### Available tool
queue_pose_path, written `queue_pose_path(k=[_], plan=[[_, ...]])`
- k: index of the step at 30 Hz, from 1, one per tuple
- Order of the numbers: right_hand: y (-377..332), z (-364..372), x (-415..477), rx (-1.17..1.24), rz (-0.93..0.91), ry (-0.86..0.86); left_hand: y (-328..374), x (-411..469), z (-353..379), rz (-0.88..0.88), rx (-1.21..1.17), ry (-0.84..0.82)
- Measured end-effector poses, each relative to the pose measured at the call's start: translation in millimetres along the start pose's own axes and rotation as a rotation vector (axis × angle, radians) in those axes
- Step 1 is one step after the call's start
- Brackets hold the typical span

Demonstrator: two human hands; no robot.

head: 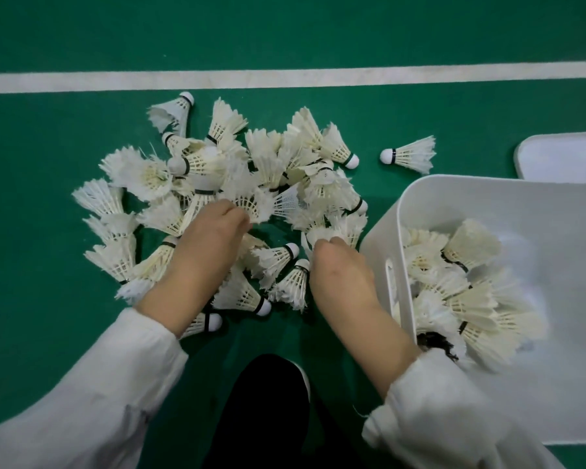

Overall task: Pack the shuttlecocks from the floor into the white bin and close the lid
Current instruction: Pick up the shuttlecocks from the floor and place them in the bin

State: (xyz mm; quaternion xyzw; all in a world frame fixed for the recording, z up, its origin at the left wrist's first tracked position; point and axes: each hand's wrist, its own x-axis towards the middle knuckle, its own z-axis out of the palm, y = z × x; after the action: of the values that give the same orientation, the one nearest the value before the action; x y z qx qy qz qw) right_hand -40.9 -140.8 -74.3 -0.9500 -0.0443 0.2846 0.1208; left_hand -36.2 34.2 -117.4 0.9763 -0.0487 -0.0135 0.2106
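Gathering step — the left hand [214, 231] and right hand [339, 265] are each clamping their grip on shuttlecocks [271, 167]; next, I'd judge, carrying them to the bin [379, 245] at three o'clock.

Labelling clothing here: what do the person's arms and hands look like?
The left sleeve and right sleeve are loose, long and white, ending at the wrists. The left hand and right hand are bare: no gloves or watch visible.

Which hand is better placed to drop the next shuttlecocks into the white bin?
The right hand. It grips shuttlecocks at the pile's edge right beside the white bin, which stands on that side. The left hand would probably have to cross over it.
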Motion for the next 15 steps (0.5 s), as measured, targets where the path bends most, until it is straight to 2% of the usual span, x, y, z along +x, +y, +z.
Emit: queue_pose_path(k=[3, 8, 10, 13, 15], plan=[[2, 1, 2, 0.068, -0.009, 0.078, 12, -5, -22, -0.048, -0.067, 0.157], [5, 6, 4, 0.107, -0.043, 0.140, 28, -23, -44, -0.231, -0.152, 0.267], [5, 7, 5, 0.122, -0.048, 0.139, 31, -31, -38, -0.275, -0.229, 0.194], [6, 9, 5, 0.141, -0.036, 0.122, 35, -40, -17, -0.474, -0.462, -0.076], [6, 8, 5, 0.150, -0.026, 0.107, 36, -45, 0, -0.506, -0.375, -0.228]])
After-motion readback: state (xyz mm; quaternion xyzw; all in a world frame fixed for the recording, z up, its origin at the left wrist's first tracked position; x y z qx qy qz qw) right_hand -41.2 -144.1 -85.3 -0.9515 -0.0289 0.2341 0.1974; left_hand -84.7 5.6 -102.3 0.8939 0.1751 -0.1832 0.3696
